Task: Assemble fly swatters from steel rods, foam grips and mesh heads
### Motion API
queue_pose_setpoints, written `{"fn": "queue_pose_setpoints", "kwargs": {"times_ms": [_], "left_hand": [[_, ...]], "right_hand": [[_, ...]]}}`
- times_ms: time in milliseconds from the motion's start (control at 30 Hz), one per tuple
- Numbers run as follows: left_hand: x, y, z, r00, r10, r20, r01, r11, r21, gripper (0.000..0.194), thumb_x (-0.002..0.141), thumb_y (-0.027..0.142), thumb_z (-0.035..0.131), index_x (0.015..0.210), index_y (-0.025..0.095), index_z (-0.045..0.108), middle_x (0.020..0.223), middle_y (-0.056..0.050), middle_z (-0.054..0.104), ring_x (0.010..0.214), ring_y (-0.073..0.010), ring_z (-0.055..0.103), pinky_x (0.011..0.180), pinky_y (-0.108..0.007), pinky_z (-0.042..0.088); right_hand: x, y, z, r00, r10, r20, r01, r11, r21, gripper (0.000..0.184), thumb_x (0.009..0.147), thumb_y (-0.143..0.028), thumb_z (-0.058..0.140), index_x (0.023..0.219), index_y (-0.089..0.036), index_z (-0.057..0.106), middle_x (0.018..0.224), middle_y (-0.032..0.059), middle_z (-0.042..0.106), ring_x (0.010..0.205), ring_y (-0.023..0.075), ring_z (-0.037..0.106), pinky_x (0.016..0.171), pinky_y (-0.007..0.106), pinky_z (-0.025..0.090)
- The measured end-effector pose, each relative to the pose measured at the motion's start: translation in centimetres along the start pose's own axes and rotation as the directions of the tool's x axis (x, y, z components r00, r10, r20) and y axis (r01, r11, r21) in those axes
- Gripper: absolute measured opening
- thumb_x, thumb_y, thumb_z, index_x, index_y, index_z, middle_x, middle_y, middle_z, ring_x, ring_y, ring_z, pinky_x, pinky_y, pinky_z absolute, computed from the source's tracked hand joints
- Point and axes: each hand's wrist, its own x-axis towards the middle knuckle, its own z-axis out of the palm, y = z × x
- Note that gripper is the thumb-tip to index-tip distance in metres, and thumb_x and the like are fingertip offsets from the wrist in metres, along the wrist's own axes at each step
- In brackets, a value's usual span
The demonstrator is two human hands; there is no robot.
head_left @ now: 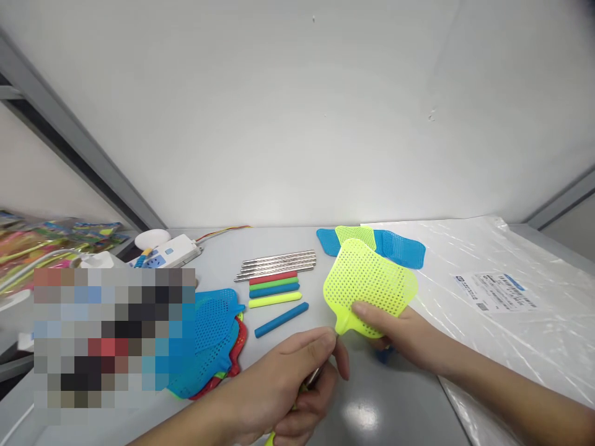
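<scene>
My right hand [388, 322] grips a yellow-green perforated fly swatter head [367, 279], thumb on top and fingers underneath. Closed in a fist, my left hand [302, 378] holds a metal rod [314, 375]; a yellow-green handle end [270, 439] pokes out below its fingers. The neck of the swatter head meets the left fingertips, which hide how rod and neck fit together. Beyond the hands lie several silver rods [279, 263], with red [273, 278], green [273, 284], blue [281, 319] and yellow [275, 300] handle tubes nearer me. Something blue [383, 355] shows under my right hand.
Blue and red swatter heads [216, 334] are piled at left, beside a blurred-out patch. Behind my right hand lie more blue heads [404, 248]. A power strip [174, 251] stands back left. Clear plastic with a label [495, 291] covers the right side.
</scene>
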Motion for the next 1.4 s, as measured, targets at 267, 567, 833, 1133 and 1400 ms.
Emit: {"fn": "queue_pose_setpoints", "kwargs": {"times_ms": [267, 567, 833, 1133, 1400], "left_hand": [[0.3, 0.0, -0.8, 0.999, -0.032, 0.021, 0.033, 0.998, -0.055, 0.035, 0.096, 0.055, 0.039, 0.081, 0.024, 0.043, 0.050, 0.010, 0.028, 0.034, -0.0052, 0.012, 0.030, -0.015, 0.009], [0.2, -0.1, -0.9, 1.000, -0.026, -0.012, 0.026, 0.999, -0.027, 0.033, 0.098, 0.050, 0.035, 0.081, 0.023, 0.045, 0.050, 0.009, 0.028, 0.035, -0.0054, 0.011, 0.030, -0.015, 0.010], [0.1, -0.4, -0.5, 0.999, -0.002, 0.046, 0.002, 1.000, 0.008, 0.030, 0.100, 0.046, 0.032, 0.084, 0.024, 0.045, 0.049, 0.009, 0.027, 0.034, -0.0066, 0.012, 0.029, -0.015, 0.011], [-0.4, 0.7, -1.8, 0.990, -0.139, 0.017, 0.139, 0.990, 0.039, 0.033, 0.096, 0.054, 0.037, 0.085, 0.025, 0.045, 0.049, 0.009, 0.028, 0.035, -0.0060, 0.012, 0.029, -0.014, 0.012], [0.0, 0.7, -1.9, 0.990, -0.137, 0.032, 0.134, 0.989, 0.068, 0.033, 0.096, 0.052, 0.035, 0.083, 0.024, 0.048, 0.046, 0.009, 0.033, 0.031, -0.0069, 0.018, 0.025, -0.013, 0.020]], "right_hand": [[1.1, -1.0, -3.0, 0.971, 0.024, -0.237, 0.022, 0.982, 0.188, 0.030, 0.077, -0.046, 0.071, 0.075, -0.021, 0.056, 0.068, -0.0016, 0.051, 0.057, 0.0127, 0.046, 0.050, 0.025, 0.038], [2.8, -1.5, -6.1, 0.926, -0.136, -0.353, 0.260, 0.906, 0.334, 0.034, 0.089, -0.049, 0.056, 0.072, -0.022, 0.043, 0.055, -0.0096, 0.017, 0.048, 0.0089, 0.010, 0.044, 0.025, 0.011], [0.2, -0.2, 1.0, 0.998, -0.059, 0.025, 0.059, 0.998, 0.008, 0.041, 0.085, -0.052, 0.061, 0.065, -0.019, 0.047, 0.055, -0.0069, 0.034, 0.050, 0.0079, 0.027, 0.047, 0.025, 0.018], [2.4, -1.4, -5.9, 0.879, -0.186, -0.438, 0.273, 0.951, 0.143, 0.045, 0.080, -0.037, 0.069, 0.049, -0.019, 0.041, 0.048, -0.0068, 0.027, 0.047, 0.0078, 0.020, 0.047, 0.029, 0.014], [2.4, -1.8, -6.4, 0.832, -0.258, -0.491, 0.357, 0.926, 0.118, 0.039, 0.079, -0.031, 0.069, 0.052, -0.018, 0.044, 0.053, -0.0052, 0.032, 0.048, 0.0073, 0.022, 0.048, 0.028, 0.013]]}}
